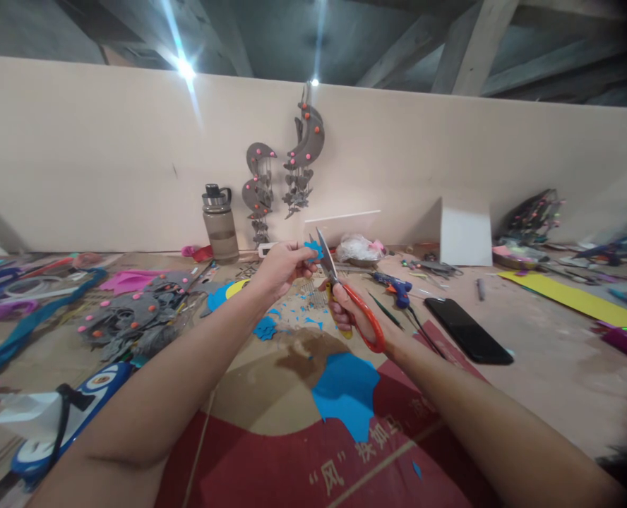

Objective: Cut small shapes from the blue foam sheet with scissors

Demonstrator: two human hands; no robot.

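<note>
Between its fingertips my left hand [287, 267] pinches a small blue cut piece [314, 250] with a jagged edge. My right hand [351, 310] is wrapped round scissors [326, 255] with orange-red and yellow handles. Their blades are parted and point up, right beside the small piece. Below both hands a larger blue sheet [347, 389] with an uneven outline lies on the red and brown cardboard [250, 458]. Several blue scraps are scattered beyond it, near a small stack of blue cut pieces [265, 327].
A black phone [468, 330] and a blue glue gun [394, 288] lie on the right. A bottle [220, 226] stands by the wall, where grey moon-shaped hangings [308, 137] hang. Grey felt pieces [128, 314] and a blue-and-white object [99, 388] are at left.
</note>
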